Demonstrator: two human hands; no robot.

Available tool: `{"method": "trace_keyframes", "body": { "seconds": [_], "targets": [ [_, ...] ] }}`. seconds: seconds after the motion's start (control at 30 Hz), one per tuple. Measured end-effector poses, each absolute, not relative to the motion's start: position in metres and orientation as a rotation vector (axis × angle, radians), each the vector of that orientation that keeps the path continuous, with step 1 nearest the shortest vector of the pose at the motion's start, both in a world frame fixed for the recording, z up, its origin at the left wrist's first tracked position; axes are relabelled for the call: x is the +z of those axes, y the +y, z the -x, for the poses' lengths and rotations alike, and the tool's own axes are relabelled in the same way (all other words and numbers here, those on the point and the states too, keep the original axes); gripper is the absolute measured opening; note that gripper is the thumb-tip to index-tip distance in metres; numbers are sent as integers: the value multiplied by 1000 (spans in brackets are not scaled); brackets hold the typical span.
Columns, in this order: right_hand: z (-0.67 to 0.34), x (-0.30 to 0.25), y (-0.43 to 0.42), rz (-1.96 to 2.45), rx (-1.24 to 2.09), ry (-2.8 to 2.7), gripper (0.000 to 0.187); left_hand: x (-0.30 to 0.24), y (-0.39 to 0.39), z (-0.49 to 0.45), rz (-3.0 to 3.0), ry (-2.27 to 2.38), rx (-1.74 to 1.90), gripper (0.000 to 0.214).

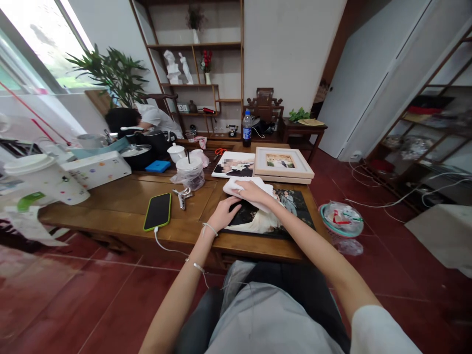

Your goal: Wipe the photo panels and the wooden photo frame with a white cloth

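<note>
Right hand (253,191): spread flat, pressing the crumpled white cloth (236,186) onto the large dark glossy photo print (291,211).
Left hand (224,212): flat, fingers together, steadying the print's near edge.
Wiping: light, even strokes probably best.

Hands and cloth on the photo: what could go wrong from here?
The right hand presses the cloth on the photo at the table's front edge; it could slide despite the left hand holding it.
The cable from the phone hangs off the table near the left arm; a snag might drag the phone.
</note>
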State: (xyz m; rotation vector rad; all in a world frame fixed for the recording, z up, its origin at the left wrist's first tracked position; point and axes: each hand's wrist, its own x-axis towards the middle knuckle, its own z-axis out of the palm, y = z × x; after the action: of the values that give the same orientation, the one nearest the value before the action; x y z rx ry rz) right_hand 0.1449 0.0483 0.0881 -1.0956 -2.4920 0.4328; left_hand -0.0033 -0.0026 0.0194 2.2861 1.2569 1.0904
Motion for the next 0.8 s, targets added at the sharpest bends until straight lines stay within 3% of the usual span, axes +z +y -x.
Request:
{"method": "trace_keyframes", "body": {
  "seconds": [0.17, 0.63, 0.8],
  "targets": [
    [-158, 82, 50, 1132, 411, -2483, 24, 18, -2, 4, -2292, 1254, 1093, 31],
    [-337, 70, 2, 1524, 267, -2213, 38, 19, -2, 2, -2268, 1212, 1089, 36],
    [-337, 91, -2, 1400, 215, -2362, 30, 17, -1, 3, -2287, 1205, 1097, 35]
  ]
}}
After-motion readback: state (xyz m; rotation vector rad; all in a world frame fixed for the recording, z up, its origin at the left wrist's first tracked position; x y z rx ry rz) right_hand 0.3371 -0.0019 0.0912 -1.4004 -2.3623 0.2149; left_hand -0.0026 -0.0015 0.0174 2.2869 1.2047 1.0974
